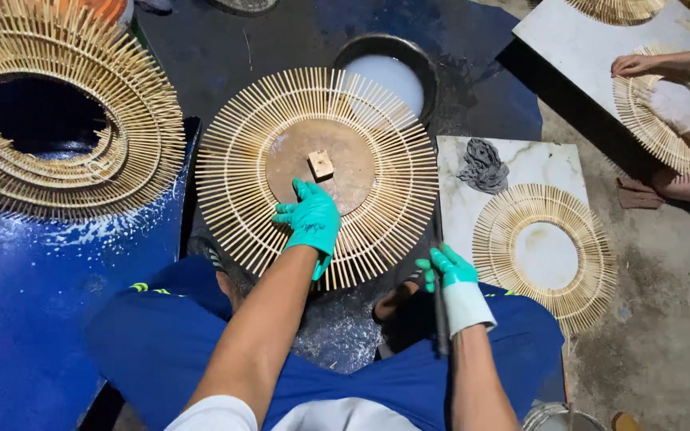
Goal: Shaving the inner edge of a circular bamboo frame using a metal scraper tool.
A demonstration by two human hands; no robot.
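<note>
Rough grey concrete floor (pixel 664 335) lies at the right, with blue sheeting (pixel 33 295) speckled white across the lower left of the frame. At the upper left sits a stack of bamboo-stick rings (pixel 65 120), thin pale slats fanned round a dark hole. At centre lies a round sunburst frame (pixel 317 172) of radiating sticks about a brown disc (pixel 345 156) bearing a small wooden block (pixel 321 164). The left hand (pixel 311 219), in a teal rubber glove, presses flat on the disc's lower edge and the sticks, fingers spread, gripping nothing. Behind the frame stands a dark bowl of milky liquid (pixel 389 76). The right hand (pixel 449 271), also gloved, has its fingers curled round a thin dark rod (pixel 439 315). Further right, a marble slab (pixel 537 164) carries a smaller stick ring (pixel 545 255) and a crumpled grey rag (pixel 482 165). At the upper right, another person's hand (pixel 636 65) rests on a similar ring (pixel 668 120).
</note>
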